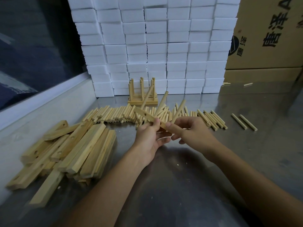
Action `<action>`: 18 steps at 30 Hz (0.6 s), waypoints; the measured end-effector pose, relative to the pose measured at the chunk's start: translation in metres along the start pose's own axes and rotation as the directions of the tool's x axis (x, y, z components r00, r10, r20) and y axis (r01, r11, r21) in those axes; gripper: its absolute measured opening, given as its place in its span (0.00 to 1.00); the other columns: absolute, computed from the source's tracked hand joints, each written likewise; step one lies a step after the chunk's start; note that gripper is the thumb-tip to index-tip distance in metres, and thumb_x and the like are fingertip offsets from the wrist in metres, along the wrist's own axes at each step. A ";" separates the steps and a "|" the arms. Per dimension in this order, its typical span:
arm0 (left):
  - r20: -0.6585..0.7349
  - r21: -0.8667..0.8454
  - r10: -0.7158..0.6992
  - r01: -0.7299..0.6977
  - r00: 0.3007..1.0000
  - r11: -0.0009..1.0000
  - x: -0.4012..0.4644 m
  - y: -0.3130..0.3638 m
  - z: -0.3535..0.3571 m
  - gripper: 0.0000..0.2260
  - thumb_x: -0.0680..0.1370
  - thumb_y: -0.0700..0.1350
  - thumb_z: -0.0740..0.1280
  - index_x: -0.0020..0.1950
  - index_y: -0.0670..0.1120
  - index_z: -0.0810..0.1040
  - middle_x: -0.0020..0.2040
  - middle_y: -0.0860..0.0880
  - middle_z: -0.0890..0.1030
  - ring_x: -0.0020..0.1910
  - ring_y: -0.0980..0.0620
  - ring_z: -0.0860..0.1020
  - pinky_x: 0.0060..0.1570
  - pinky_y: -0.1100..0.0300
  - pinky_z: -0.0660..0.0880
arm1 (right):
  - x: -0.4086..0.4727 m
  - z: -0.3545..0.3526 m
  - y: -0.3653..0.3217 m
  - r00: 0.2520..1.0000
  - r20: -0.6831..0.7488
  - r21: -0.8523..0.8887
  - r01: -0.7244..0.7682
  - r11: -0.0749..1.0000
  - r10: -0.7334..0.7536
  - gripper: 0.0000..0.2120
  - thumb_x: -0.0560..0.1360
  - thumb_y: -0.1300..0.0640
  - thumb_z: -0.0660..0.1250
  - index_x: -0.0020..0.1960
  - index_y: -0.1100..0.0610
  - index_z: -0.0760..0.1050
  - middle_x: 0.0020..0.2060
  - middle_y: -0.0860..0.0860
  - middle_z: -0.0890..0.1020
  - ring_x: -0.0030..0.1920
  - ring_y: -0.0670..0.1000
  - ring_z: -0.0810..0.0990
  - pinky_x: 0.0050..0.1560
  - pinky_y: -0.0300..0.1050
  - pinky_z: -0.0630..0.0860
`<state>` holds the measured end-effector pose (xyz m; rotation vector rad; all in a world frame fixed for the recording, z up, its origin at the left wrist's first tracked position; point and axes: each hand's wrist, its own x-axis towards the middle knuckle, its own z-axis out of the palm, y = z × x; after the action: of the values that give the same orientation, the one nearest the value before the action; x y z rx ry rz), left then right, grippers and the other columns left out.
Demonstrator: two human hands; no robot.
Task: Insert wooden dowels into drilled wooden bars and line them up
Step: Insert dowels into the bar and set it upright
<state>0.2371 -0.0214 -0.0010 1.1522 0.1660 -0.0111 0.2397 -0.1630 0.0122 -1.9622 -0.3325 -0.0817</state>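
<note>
My left hand (150, 136) grips a drilled wooden bar (147, 116) held slanted above the steel table, with open holes showing in it. Two dowels (163, 99) rise from behind the bar, tilted up and to the right; whether they sit in its holes I cannot tell. My right hand (191, 130) pinches a third dowel (179, 110) near the bar's lower end, its thumb against the bar. A long row of loose dowels (111, 114) lies across the table behind my hands. Finished bars with upright dowels (142, 91) stand at the back.
A heap of drilled bars (68, 149) lies at the left. Stacked white foam blocks (155, 46) form a wall behind, with cardboard boxes (268, 38) at the right. Two stray dowels (244, 122) lie to the right. A raised table rim (41, 102) runs along the left.
</note>
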 end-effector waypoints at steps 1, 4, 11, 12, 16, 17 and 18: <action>0.006 -0.005 0.000 0.000 1.000 1.000 0.000 0.000 0.000 0.10 0.84 0.44 0.60 0.54 0.38 0.77 0.43 0.43 0.85 0.36 0.49 0.84 0.29 0.60 0.76 | 0.001 -0.001 0.001 1.000 -0.012 -0.013 -0.002 1.000 0.002 0.12 0.75 0.47 0.71 0.43 0.56 0.84 0.36 0.50 0.85 0.39 0.50 0.83 0.39 0.42 0.81; 0.013 -0.002 -0.016 0.016 1.000 1.000 0.000 0.000 0.001 0.09 0.83 0.42 0.62 0.54 0.38 0.77 0.42 0.42 0.85 0.35 0.47 0.83 0.30 0.60 0.77 | 0.003 -0.003 0.007 0.996 -0.091 -0.038 0.003 0.999 -0.007 0.06 0.75 0.52 0.73 0.42 0.53 0.84 0.35 0.51 0.84 0.37 0.49 0.82 0.43 0.48 0.81; -0.173 -0.100 0.052 -0.070 0.984 0.993 0.010 0.010 -0.014 0.10 0.82 0.43 0.64 0.60 0.38 0.75 0.48 0.36 0.83 0.32 0.46 0.82 0.29 0.58 0.78 | 0.011 -0.011 0.020 0.991 -0.129 -0.193 0.005 0.981 -0.031 0.07 0.76 0.52 0.72 0.39 0.46 0.80 0.34 0.46 0.83 0.36 0.46 0.80 0.37 0.38 0.77; -0.210 -0.071 0.079 -0.095 0.974 0.993 0.012 0.011 -0.017 0.10 0.82 0.43 0.64 0.60 0.39 0.75 0.48 0.37 0.83 0.31 0.47 0.82 0.29 0.58 0.78 | 0.012 -0.012 0.021 0.991 -0.132 -0.209 0.003 0.978 -0.031 0.08 0.77 0.53 0.71 0.39 0.45 0.79 0.34 0.45 0.82 0.36 0.45 0.79 0.35 0.36 0.75; -0.332 0.377 0.358 -0.225 0.873 0.898 0.016 0.008 -0.028 0.05 0.82 0.46 0.63 0.56 0.48 0.73 0.44 0.46 0.81 0.33 0.50 0.81 0.32 0.56 0.79 | 0.021 -0.019 0.022 0.987 -0.157 -0.237 -0.010 0.972 -0.028 0.07 0.78 0.55 0.70 0.41 0.48 0.81 0.30 0.46 0.80 0.26 0.40 0.72 0.30 0.34 0.70; -0.293 0.564 0.477 -0.253 0.829 0.786 0.017 0.007 -0.031 0.02 0.82 0.47 0.62 0.54 0.49 0.73 0.42 0.49 0.80 0.35 0.51 0.80 0.32 0.57 0.77 | 0.026 -0.020 0.021 0.984 -0.178 -0.239 -0.012 0.971 -0.032 0.07 0.78 0.55 0.70 0.41 0.49 0.81 0.29 0.45 0.80 0.26 0.40 0.73 0.29 0.33 0.70; -0.204 0.763 0.584 -0.247 0.786 0.598 0.018 0.005 -0.034 0.02 0.82 0.47 0.62 0.51 0.50 0.72 0.40 0.52 0.78 0.35 0.53 0.78 0.31 0.61 0.72 | 0.032 -0.020 0.020 0.979 -0.200 -0.237 -0.015 0.971 -0.034 0.05 0.78 0.56 0.70 0.43 0.50 0.82 0.30 0.44 0.80 0.26 0.40 0.74 0.30 0.31 0.70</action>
<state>0.2511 0.0131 -0.0125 1.9521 0.2934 0.6949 0.2774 -0.1827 0.0088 -2.1672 -0.2049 -0.3402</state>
